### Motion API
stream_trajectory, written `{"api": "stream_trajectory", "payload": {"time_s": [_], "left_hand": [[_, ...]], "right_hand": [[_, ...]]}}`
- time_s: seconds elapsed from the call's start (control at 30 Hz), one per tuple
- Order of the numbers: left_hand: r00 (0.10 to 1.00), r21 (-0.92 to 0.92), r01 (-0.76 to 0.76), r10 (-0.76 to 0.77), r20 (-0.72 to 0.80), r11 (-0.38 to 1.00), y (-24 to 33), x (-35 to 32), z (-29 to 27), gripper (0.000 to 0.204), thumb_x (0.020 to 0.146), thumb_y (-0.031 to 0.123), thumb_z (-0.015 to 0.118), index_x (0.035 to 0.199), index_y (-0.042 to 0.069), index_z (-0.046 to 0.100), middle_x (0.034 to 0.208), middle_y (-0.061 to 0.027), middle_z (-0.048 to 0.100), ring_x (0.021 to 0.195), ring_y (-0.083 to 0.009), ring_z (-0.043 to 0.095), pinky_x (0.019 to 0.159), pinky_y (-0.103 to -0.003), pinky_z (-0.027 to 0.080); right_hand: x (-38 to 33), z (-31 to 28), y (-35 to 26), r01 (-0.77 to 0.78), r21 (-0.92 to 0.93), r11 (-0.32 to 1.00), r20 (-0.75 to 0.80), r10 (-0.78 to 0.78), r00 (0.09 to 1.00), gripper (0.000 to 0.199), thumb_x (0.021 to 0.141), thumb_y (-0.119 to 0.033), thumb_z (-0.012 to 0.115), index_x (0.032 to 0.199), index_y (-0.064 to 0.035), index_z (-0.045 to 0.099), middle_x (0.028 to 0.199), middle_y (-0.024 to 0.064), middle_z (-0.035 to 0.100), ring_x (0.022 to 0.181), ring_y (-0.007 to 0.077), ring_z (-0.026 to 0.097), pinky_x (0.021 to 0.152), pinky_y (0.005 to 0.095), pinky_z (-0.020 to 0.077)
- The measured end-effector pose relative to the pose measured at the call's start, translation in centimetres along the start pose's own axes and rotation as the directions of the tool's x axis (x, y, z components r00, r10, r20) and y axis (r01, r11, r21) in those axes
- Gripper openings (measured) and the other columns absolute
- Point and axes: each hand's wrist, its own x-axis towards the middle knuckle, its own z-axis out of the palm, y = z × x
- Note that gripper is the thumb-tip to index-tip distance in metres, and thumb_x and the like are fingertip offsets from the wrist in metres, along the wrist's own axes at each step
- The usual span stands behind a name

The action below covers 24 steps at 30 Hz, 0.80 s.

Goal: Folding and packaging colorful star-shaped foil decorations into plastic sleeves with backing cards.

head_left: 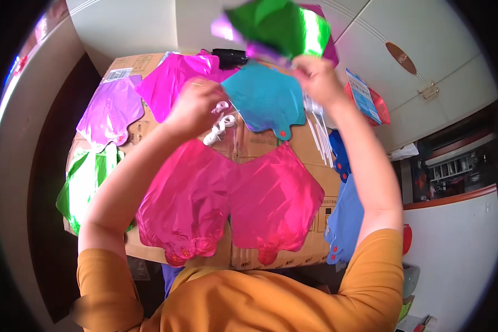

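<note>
My right hand (318, 80) is raised at the far side of the table, closed on the edge of a flat green foil balloon (268, 27). Purple and magenta foil shows behind the green, blurred by motion. Over the magenta foil balloon (169, 83), my left hand (196, 105) has its fingers curled together; what they pinch, if anything, I cannot make out. Beside it are several small white rings or rolls (218, 128). A teal foil balloon (265, 97) lies between my hands. Nearer to me, two deep pink foil balloons (188, 199) (276, 199) lie flat side by side.
Flattened cardboard (271, 146) covers the table. At left lie a lilac foil balloon (110, 110) and a green one (86, 180). White sticks (321, 135), blue foil balloons (346, 216) and a red basket (379, 105) stand or lie at right. White cabinets (426, 50) bound the far side.
</note>
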Motion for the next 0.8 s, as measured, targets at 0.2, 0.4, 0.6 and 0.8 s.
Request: {"api": "stream_trajectory", "payload": {"time_s": [0.2,0.4,0.6,0.8], "left_hand": [[0.923,-0.145,-0.334,0.355,0.151,0.931,6.9,4.6,9.3,0.030,0.076,0.009,0.062,0.105,0.002,0.064,0.104,-0.0119,0.062,0.095,-0.0304,0.059,0.082,-0.041,0.050],[0.924,-0.189,-0.330,0.357,0.135,0.925,5.8,5.4,11.2,0.023,0.071,0.010,0.063,0.093,0.003,0.065,0.093,-0.0101,0.063,0.090,-0.0276,0.062,0.080,-0.038,0.051],[0.860,-0.455,0.433,-0.205,0.467,0.778,5.9,6.9,9.6,0.021,0.083,0.014,0.069,0.101,0.002,0.071,0.086,-0.0091,0.070,0.073,-0.0142,0.064,0.070,-0.031,0.052],[0.850,-0.539,0.510,-0.296,0.436,0.670,4.5,7.4,9.7,0.020,0.077,0.017,0.073,0.092,0.003,0.073,0.079,-0.0098,0.069,0.071,-0.0158,0.064,0.068,-0.033,0.052]], "right_hand": [[-9.1,4.6,1.9,-0.360,0.134,0.923,0.340,0.298,0.892,0.020,0.086,-0.019,0.067,0.087,0.0009,0.068,0.077,0.0179,0.065,0.069,0.0294,0.064,0.062,0.0364,0.0491],[-11.1,4.9,4.6,-0.528,0.242,0.814,0.286,0.460,0.840,0.029,0.083,-0.023,0.070,0.077,0.0037,0.059,0.067,0.0170,0.060,0.061,0.0136,0.055,0.058,0.0355,0.0449],[-11.3,4.3,4.2,-0.608,0.418,0.675,0.416,0.453,0.789,0.032,0.081,-0.021,0.071,0.101,0.0024,0.067,0.086,0.0087,0.070,0.076,0.0130,0.061,0.072,0.0296,0.0492],[-10.3,2.6,3.3,-0.726,0.498,0.474,0.613,0.400,0.681,0.039,0.080,-0.018,0.070,0.111,0.0060,0.064,0.100,0.0088,0.069,0.091,0.0125,0.061,0.084,0.0285,0.0478]]}}
